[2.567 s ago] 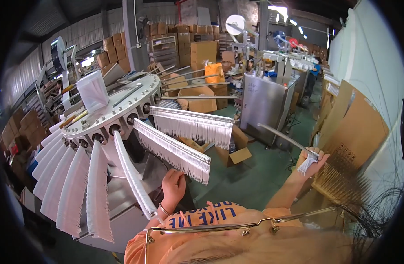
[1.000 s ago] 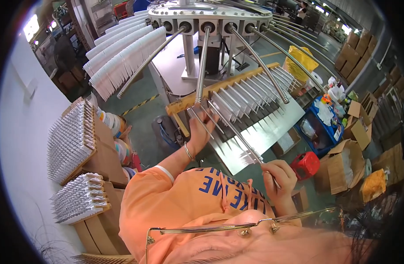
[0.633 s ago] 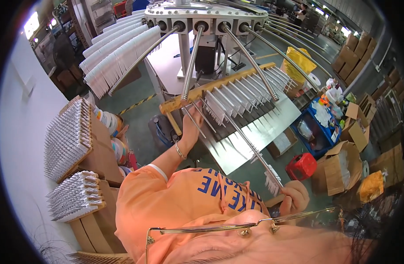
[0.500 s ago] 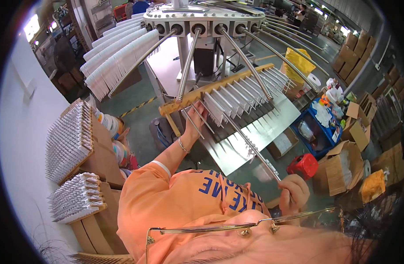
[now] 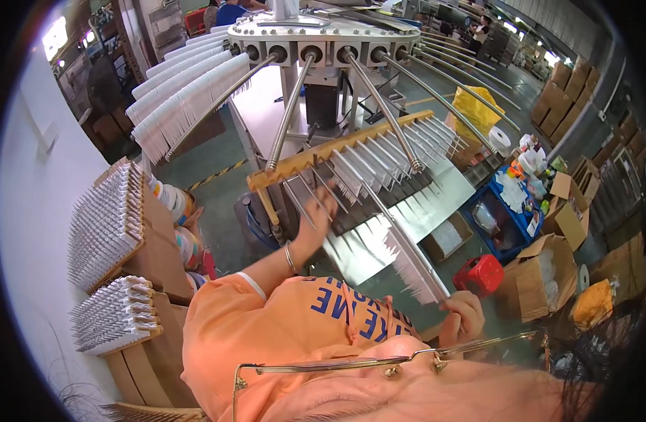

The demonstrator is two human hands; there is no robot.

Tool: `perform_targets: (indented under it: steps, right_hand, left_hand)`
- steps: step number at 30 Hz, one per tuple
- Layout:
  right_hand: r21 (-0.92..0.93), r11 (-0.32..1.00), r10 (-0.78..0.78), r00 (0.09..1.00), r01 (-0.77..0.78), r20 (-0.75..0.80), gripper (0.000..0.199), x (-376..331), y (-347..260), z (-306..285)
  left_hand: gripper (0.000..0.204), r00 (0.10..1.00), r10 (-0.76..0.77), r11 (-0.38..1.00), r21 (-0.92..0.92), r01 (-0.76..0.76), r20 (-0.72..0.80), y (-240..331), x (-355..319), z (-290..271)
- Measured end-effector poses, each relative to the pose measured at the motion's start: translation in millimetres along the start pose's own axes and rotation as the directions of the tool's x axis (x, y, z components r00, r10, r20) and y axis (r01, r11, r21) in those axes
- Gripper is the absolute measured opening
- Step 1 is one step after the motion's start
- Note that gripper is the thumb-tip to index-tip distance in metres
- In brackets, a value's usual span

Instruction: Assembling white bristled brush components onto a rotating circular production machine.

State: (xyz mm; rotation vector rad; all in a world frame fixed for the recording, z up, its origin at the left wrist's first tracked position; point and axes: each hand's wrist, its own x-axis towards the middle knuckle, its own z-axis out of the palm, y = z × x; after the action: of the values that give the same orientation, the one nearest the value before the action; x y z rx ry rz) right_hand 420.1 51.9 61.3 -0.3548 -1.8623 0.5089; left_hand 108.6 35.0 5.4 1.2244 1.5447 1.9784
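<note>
My right hand point(image 5: 463, 316), at the lower right, has its fingers closed around the near end of a long metal rod point(image 5: 428, 269). A row of thin white strips point(image 5: 411, 273) hangs along the near part of this rod. Its far end runs up to the rack, and I cannot tell where it ends. My left hand point(image 5: 318, 219) is open, slightly blurred, its fingers apart among the bare rods at the left end of a wooden rack bar point(image 5: 295, 164). Further right on the rack, white sheets point(image 5: 365, 171) hang between metal rods.
A round metal machine head point(image 5: 323, 29) carries rods fanning out above the rack; white strips point(image 5: 189, 98) hang on its left ones. Spiky white pieces point(image 5: 106, 221) stand on cartons at left. A red stool point(image 5: 480, 275), a blue crate point(image 5: 506, 211) and open boxes point(image 5: 544, 278) are at right.
White strips now hang at the near end of the held rod, where little showed before. My left hand's fingers have spread and shifted slightly down. My right hand still grips the rod end.
</note>
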Motion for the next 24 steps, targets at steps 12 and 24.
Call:
perform_targets:
  steps: [12, 24]
  right_hand:
    - [0.336, 0.864, 0.364, 0.927, -0.374, 0.095, 0.009, 22, 9, 40]
    - [0.726, 0.633, 0.707, 0.584, -0.27, -0.399, 0.012, -52, 44, -19]
  left_hand:
    - [0.027, 0.969, -0.236, 0.864, -0.472, 0.178, -0.066, -38, 31, 15]
    - [0.038, 0.849, -0.223, 0.838, -0.351, 0.418, 0.479, 26, -5, 34]
